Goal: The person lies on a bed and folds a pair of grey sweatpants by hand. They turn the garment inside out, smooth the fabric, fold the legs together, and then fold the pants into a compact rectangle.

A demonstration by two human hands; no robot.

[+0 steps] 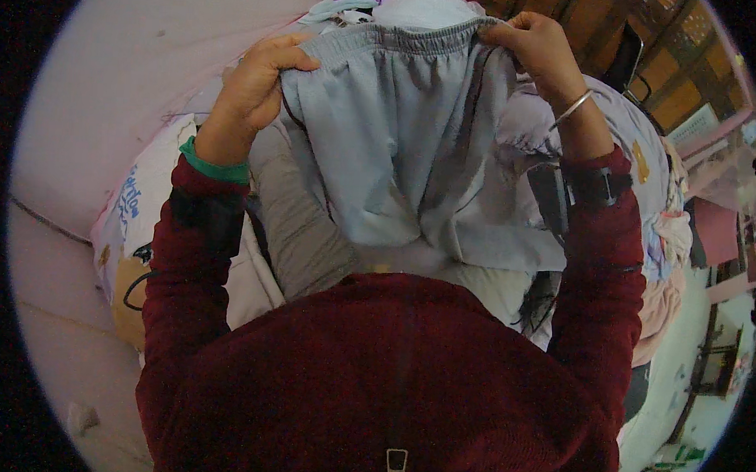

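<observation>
Grey trousers or shorts (363,129) with an elastic waistband (416,41) and dark side piping hang stretched out in front of me. My left hand (258,82) pinches one end of the waistband, thumb on top. At the opposite end, my right hand (534,51), with a metal bangle at the wrist, grips the waistband between thumb and fingers. The cloth drapes down toward my lap, and its lower part lies folded. Whether the legs are long or short cannot be seen for certain.
More clothes (373,2) lie piled beyond the waistband. A white bag with blue writing (129,196) stands left, by a pale wall (95,101). Lilac patterned fabric (619,126) and heaped garments (668,246) are on the right. A grey folded cloth (297,214) lies beneath my left arm.
</observation>
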